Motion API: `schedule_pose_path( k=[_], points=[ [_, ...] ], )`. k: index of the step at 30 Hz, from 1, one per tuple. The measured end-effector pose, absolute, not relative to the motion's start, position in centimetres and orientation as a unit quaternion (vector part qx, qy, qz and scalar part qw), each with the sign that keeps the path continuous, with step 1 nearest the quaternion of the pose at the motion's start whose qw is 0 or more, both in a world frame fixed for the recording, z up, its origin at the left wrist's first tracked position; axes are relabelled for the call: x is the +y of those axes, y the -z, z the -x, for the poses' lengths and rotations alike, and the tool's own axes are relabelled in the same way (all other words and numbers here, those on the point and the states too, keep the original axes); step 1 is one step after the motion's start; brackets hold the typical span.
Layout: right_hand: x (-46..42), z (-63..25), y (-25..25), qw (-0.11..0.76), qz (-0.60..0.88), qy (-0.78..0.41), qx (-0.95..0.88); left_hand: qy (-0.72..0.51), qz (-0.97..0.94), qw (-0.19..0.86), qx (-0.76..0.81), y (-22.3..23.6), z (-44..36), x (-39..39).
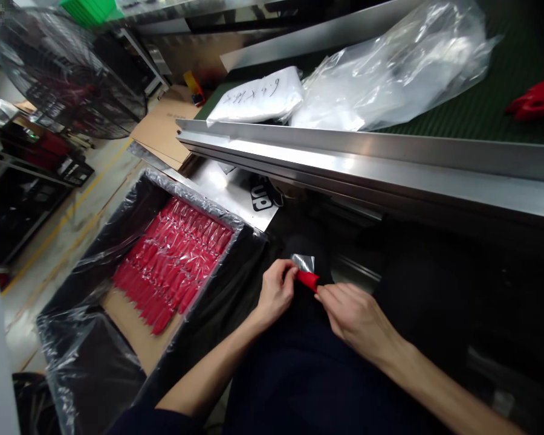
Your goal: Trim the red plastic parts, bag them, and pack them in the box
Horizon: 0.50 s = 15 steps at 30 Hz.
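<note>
Above my lap, my left hand point(277, 286) pinches one end of a small red piece point(307, 279), whose exact kind I cannot make out. The fingers of my right hand point(351, 307) are closed on its other end. Just behind the red piece a bit of clear plastic film point(303, 262) sticks up by my left fingertips; it may be a small bag. To the left, a box lined with plastic point(249, 231) holds rows of bagged red pieces point(176, 260), with bare cardboard point(131, 326) showing at its near side.
A metal rail point(344, 154) edges the green conveyor belt point(426, 127) ahead. On the belt lie a white packet with handwriting point(258, 96), a large clear plastic bag point(399, 66) and a red piece point(537, 99). Flat cardboard point(165, 127) and a fan point(72, 78) stand at the left.
</note>
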State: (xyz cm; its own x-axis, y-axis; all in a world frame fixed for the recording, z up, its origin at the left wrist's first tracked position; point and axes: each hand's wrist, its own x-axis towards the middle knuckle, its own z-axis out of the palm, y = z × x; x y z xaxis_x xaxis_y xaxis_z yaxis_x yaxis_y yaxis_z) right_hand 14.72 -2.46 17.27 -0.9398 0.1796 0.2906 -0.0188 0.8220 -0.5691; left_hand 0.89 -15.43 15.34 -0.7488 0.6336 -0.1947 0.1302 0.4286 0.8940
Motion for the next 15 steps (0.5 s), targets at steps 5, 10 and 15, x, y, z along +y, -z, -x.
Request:
schedule_pose_path(
  k=[5,10,15],
  points=[
    [-5.5,-15.2,-16.2,0.268,0.301,-0.410,-0.819,-0.519,-0.183,0.214,0.807,-14.5,-3.7,-15.7],
    [-7.6,-15.9,-16.1,0.287,0.407,-0.503,-0.707,-0.567,-0.144,0.201,0.786,-14.8,-5.0,-14.6],
    [-8.4,-16.6,-17.0,0.289,0.410,-0.566,-0.654,-0.595,-0.120,0.196,0.770,-15.1,-6.1,-13.5]
  ],
)
